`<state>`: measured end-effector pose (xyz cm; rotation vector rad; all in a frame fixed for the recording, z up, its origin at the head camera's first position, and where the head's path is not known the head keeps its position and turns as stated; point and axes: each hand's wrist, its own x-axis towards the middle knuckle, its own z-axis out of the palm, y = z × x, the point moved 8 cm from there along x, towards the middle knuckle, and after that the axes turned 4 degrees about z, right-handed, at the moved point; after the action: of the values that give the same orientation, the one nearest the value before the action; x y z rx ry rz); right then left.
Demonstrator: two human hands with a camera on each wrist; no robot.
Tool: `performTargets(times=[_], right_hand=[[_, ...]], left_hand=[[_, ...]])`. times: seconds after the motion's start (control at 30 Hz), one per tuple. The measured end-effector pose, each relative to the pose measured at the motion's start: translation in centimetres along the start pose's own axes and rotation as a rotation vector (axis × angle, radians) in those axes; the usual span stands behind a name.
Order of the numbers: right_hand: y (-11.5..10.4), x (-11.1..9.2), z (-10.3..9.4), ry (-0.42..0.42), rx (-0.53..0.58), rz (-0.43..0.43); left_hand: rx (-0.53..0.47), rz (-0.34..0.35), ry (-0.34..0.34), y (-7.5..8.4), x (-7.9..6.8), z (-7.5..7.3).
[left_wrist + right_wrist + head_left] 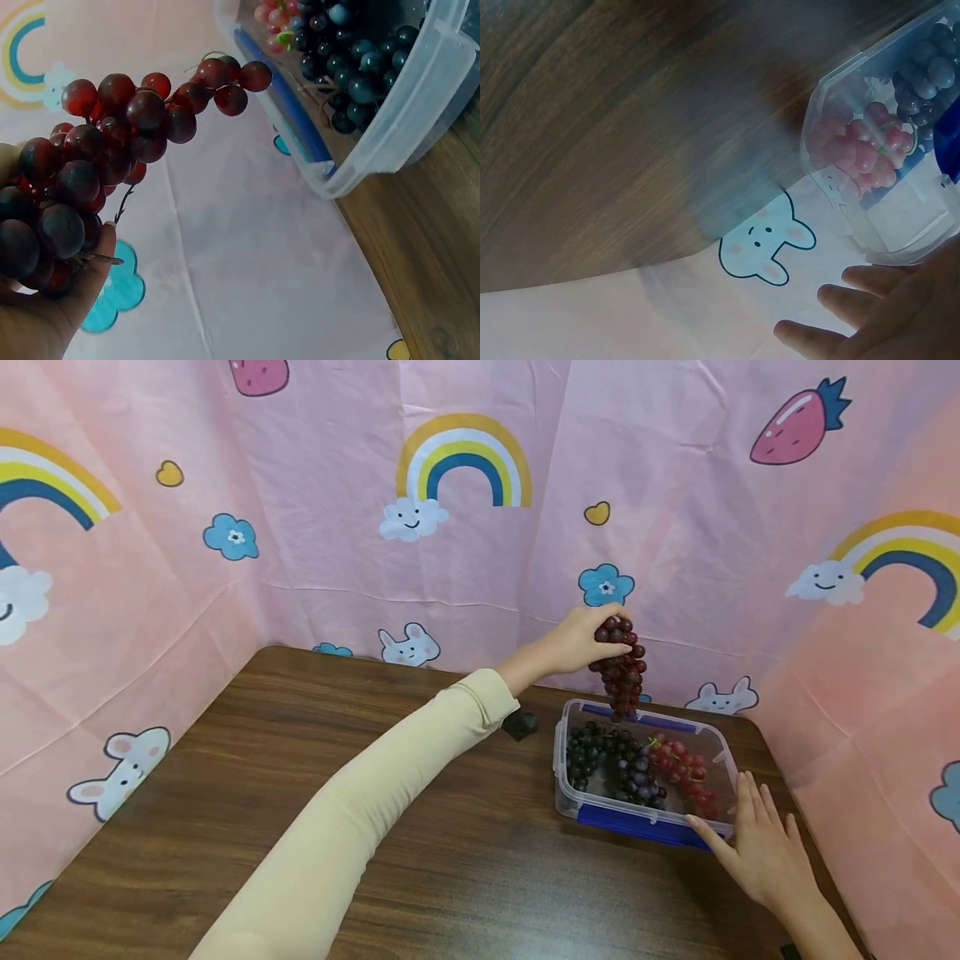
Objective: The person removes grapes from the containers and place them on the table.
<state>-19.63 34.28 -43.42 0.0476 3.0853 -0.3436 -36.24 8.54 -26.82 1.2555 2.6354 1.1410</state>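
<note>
My left hand [588, 639] holds up a bunch of dark red grapes [622, 672] over the back edge of a clear plastic box [564, 793] with blue clips. In the left wrist view the thumb and fingers wrap the thick end of the red grapes [112, 142], and the thin end hangs free. Inside the box lie black grapes [585, 752], dark blue-black grapes [636, 772] and a pinkish-red bunch [682, 768]. My right hand [768, 847] lies with its fingers straight and spread at the box's right front corner.
The box stands on a brown wooden table [450, 827], near its back right. A small black object [519, 724] sits left of the box, partly behind the left sleeve. Pink printed cloth [322, 468] hangs behind and along both sides of the table.
</note>
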Motion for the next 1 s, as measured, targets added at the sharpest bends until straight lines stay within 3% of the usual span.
performTargets(times=[0.43,1.0], right_hand=[[-0.1,-0.2,-0.1,0.006,-0.022,-0.007],[0.0,0.0,0.0,-0.007,-0.023,-0.004]], left_hand=[[0.002,-0.047,0.082,-2.4,-2.2,-2.7],[0.008,-0.08,0.163,-3.7,-4.1,-6.0]])
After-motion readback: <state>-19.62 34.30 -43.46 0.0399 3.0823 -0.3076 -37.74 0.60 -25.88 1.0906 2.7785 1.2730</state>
